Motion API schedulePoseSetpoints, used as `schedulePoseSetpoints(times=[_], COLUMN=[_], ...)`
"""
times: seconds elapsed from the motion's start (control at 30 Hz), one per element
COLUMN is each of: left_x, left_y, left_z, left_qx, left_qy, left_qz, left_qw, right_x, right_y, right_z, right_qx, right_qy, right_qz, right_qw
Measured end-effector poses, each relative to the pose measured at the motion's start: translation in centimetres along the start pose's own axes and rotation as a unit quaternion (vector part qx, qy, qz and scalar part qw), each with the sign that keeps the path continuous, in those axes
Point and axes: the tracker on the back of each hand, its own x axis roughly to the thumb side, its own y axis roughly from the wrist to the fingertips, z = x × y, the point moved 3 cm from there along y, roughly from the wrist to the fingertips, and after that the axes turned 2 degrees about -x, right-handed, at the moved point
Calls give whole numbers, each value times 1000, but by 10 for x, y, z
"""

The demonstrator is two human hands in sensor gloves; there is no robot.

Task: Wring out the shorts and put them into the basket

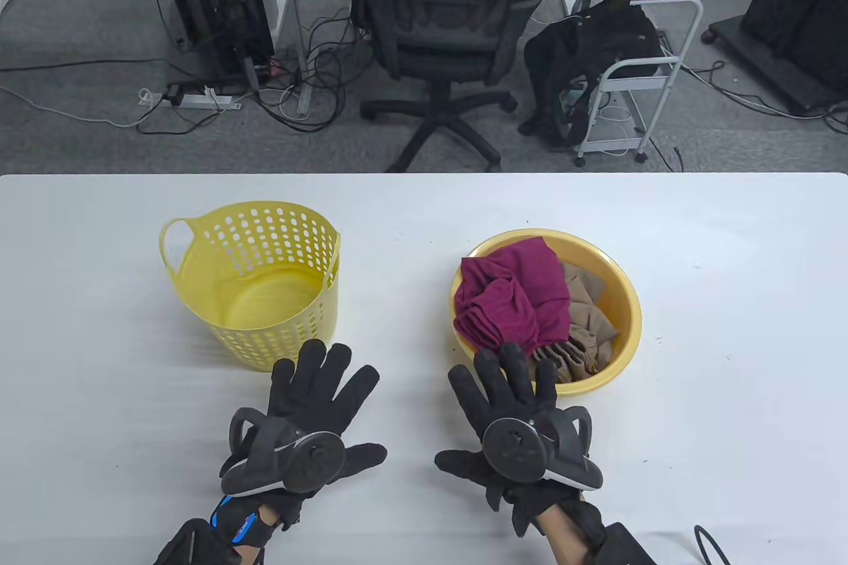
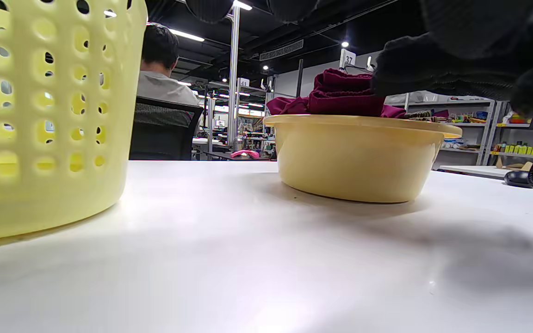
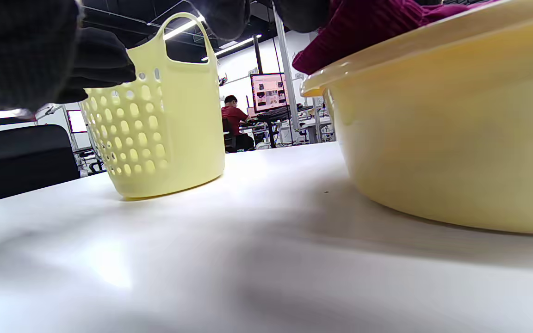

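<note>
Shorts [image 1: 513, 300] — maroon and crumpled — lie in the yellow basin [image 1: 623, 307] on our desk [image 1: 729, 326], right of the empty basket [image 1: 255, 280], while our left hand [image 1: 318, 406] and right hand [image 1: 510, 403] rest flat with fingers spread — each grip loose, holding nothing.

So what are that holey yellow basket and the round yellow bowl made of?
Both look like moulded plastic. The perforated pale yellow basket has punched holes and a moulded handle; the round, deeper yellow basin has a smooth, slightly glossy wall.
</note>
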Motion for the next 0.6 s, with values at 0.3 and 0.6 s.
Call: schedulePoseSetpoints(times=[0.3, 0.6], left_x=[0, -1], left_y=[0, 0], left_z=[0, 0], left_qx=[1, 3], left_qy=[-4, -8], left_qz=[0, -2], left_qw=[1000, 1000], right_x=[2, -1], right_y=[0, 1], right_z=[-3, -10], right_qx=[-9, -23], right_qy=[-3, -6], right_qz=[-4, -3], right_qw=[1000, 1000])
